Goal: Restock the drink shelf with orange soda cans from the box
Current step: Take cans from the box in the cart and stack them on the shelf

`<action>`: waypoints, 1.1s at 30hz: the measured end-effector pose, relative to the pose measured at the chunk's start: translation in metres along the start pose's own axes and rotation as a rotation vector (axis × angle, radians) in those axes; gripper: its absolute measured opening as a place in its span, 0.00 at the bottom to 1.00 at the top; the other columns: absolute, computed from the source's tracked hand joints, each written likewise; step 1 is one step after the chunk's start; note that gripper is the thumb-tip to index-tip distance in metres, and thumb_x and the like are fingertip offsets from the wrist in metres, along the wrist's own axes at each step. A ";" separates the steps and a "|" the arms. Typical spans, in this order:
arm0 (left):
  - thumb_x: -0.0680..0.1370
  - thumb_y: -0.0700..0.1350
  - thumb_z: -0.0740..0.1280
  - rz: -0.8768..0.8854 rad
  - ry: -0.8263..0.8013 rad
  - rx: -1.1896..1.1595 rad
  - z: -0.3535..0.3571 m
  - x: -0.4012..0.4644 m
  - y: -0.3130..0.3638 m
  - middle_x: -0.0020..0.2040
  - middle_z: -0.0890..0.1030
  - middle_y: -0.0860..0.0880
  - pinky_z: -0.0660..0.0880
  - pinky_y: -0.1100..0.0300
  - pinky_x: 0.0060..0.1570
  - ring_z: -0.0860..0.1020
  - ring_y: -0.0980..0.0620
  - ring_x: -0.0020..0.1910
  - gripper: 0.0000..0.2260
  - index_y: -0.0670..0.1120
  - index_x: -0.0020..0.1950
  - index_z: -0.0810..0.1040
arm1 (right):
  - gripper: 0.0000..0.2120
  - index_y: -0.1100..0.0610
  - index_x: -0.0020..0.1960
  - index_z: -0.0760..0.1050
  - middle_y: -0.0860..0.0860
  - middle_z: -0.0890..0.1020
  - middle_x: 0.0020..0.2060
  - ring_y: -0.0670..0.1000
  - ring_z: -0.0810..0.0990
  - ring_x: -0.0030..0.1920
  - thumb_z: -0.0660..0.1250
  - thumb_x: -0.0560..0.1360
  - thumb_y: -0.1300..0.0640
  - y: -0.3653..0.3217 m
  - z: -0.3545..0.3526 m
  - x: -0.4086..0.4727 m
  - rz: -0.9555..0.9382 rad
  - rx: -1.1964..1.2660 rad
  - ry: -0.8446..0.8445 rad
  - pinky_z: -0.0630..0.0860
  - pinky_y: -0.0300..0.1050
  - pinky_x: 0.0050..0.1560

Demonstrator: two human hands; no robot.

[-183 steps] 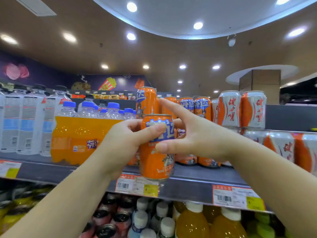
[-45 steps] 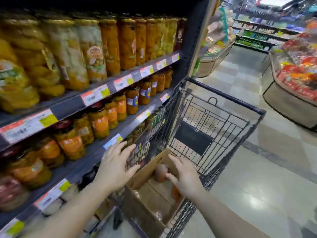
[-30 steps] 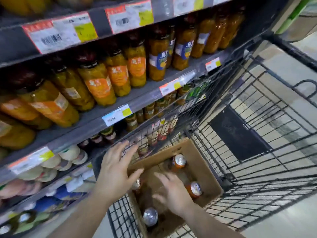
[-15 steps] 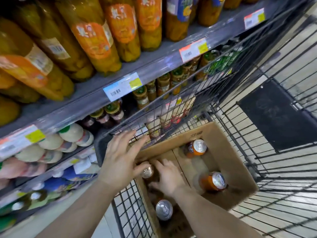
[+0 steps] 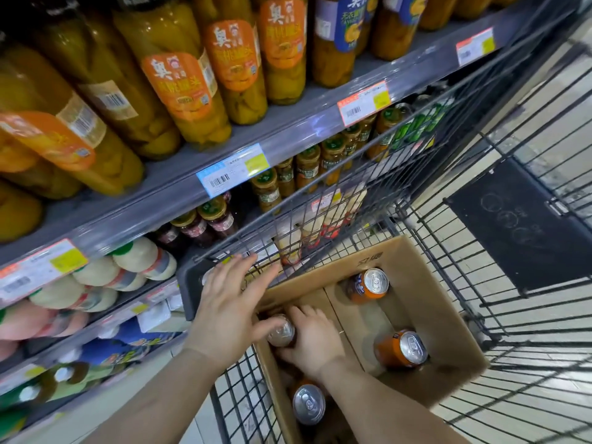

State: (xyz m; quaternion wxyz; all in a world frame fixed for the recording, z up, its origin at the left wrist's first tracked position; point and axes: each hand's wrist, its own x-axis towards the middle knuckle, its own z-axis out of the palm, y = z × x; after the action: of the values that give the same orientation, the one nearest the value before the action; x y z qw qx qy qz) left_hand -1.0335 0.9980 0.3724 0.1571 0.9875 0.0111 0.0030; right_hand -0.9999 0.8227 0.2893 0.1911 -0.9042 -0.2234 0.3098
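Cans of orange soda with silver tops stand in the open brown cardboard box inside the black wire shopping cart. Nearest is one by the right forearm. The right hand curls around another can (left hand spread flat, thumb touching it). Two more lie farther back. Beyond, grey shelves carry jars of yellow fruit.

An open brown cardboard box holds four orange soda cans with silver tops: one by the left wall, one near the far wall, one by the right wall, one at the near end.
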 end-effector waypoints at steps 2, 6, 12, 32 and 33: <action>0.65 0.63 0.75 -0.010 -0.015 0.001 0.000 0.000 0.000 0.69 0.72 0.40 0.64 0.39 0.68 0.66 0.39 0.71 0.39 0.55 0.72 0.65 | 0.30 0.47 0.65 0.68 0.49 0.77 0.59 0.54 0.76 0.60 0.75 0.67 0.46 0.008 -0.009 -0.006 0.016 0.084 -0.037 0.73 0.47 0.57; 0.64 0.67 0.70 0.012 -0.050 0.026 -0.008 -0.002 0.005 0.70 0.72 0.40 0.63 0.40 0.67 0.64 0.40 0.71 0.40 0.55 0.72 0.64 | 0.34 0.45 0.67 0.67 0.46 0.78 0.60 0.51 0.77 0.60 0.77 0.65 0.45 0.027 -0.035 -0.022 0.025 0.146 -0.056 0.73 0.42 0.57; 0.62 0.74 0.65 0.074 -0.169 -0.040 -0.021 -0.005 0.027 0.73 0.68 0.41 0.64 0.37 0.68 0.60 0.40 0.72 0.45 0.58 0.74 0.60 | 0.39 0.45 0.70 0.68 0.42 0.77 0.63 0.43 0.75 0.63 0.79 0.62 0.43 0.027 -0.104 -0.063 -0.093 0.181 0.041 0.70 0.37 0.65; 0.59 0.44 0.84 -0.143 -0.119 -0.736 -0.062 0.016 0.029 0.60 0.71 0.74 0.66 0.80 0.54 0.73 0.75 0.57 0.37 0.63 0.61 0.69 | 0.44 0.42 0.76 0.59 0.55 0.69 0.67 0.55 0.68 0.69 0.78 0.67 0.46 0.047 -0.084 -0.041 -0.271 -0.143 -0.427 0.68 0.46 0.67; 0.59 0.43 0.83 -0.151 -0.109 -0.734 -0.060 0.016 0.028 0.58 0.71 0.77 0.65 0.81 0.54 0.72 0.76 0.57 0.38 0.63 0.60 0.68 | 0.44 0.41 0.76 0.57 0.56 0.68 0.67 0.57 0.68 0.69 0.78 0.68 0.48 0.050 -0.068 -0.034 -0.292 -0.195 -0.499 0.67 0.47 0.67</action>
State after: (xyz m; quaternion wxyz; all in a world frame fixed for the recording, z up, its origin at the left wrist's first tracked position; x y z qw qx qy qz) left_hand -1.0178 0.9909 0.4384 0.5004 0.8607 0.0738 -0.0573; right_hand -0.9656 0.7495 0.3311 0.0850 -0.7727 -0.4196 0.4687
